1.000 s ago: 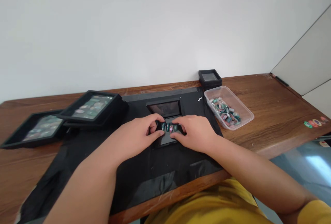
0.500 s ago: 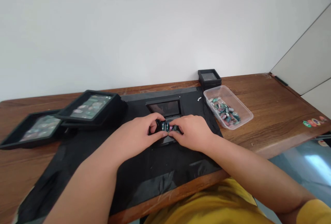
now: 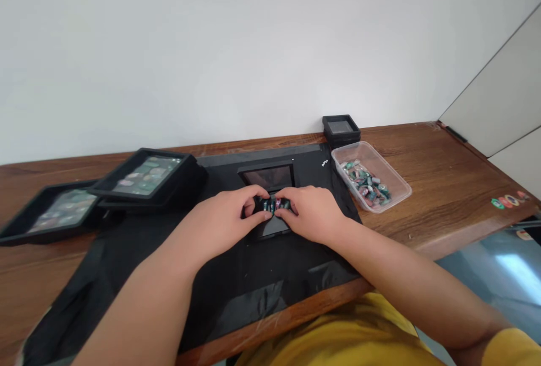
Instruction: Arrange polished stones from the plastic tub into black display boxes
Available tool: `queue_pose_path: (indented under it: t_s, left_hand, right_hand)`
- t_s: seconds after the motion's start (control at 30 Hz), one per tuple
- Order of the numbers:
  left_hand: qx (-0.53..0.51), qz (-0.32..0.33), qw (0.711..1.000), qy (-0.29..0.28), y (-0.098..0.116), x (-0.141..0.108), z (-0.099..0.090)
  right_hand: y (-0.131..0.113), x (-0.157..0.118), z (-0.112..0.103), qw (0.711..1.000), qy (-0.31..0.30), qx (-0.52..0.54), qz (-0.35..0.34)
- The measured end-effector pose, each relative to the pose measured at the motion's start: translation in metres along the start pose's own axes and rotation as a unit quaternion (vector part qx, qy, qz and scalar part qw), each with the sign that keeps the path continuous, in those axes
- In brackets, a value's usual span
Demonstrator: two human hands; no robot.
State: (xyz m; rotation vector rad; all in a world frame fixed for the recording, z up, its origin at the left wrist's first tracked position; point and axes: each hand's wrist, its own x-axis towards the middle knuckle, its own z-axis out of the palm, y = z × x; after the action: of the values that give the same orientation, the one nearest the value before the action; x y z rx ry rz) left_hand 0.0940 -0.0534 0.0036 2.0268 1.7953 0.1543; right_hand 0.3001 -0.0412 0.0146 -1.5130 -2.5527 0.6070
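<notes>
On the black mat [image 3: 236, 292] lies a small black case [image 3: 270, 229] with its dark-windowed lid [image 3: 270, 176] raised at the back. A row of small shiny stones [image 3: 271, 206], dark green and pinkish, lies across it between my hands. The thumb and forefinger of my left hand [image 3: 230, 212] close around the row's left end. From the other side my right hand [image 3: 310, 211] pinches the right end, thumb in front and forefinger behind. My fingers partly hide the stones and the case's sides.
Black framed boxes of stones [image 3: 146, 177] are stacked at the left, with another framed box [image 3: 63, 211] beside them. To the right stand a clear plastic tub [image 3: 393, 185] of loose stones and a stack of small black cases [image 3: 341, 129]. Round stickers [image 3: 511, 201] mark the wooden tabletop [image 3: 435, 185].
My right forefinger and thumb have shifted slightly left along the row of stones. My left hand keeps nearly the same place. The view has tilted a little.
</notes>
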Motion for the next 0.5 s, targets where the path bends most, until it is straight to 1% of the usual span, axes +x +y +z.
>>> queue_pose_path:
  t_s: [0.27, 0.4, 0.5]
  left_hand:
    - [-0.001, -0.003, 1.000, -0.001, 0.0024, 0.0004, 0.0002]
    - [0.003, -0.002, 1.000, 0.014, 0.0068, -0.0001, 0.0015]
    - [0.009, -0.007, 1.000, 0.014, 0.0084, -0.0007, 0.0013]
  right_hand:
    - [0.0057, -0.0043, -0.0083, 0.999, 0.006, 0.022, 0.024]
    - [0.0066, -0.0030, -0.0052, 1.000, 0.013, 0.010, 0.021]
    - [0.0055, -0.0024, -0.0025, 1.000, 0.013, 0.011, 0.024]
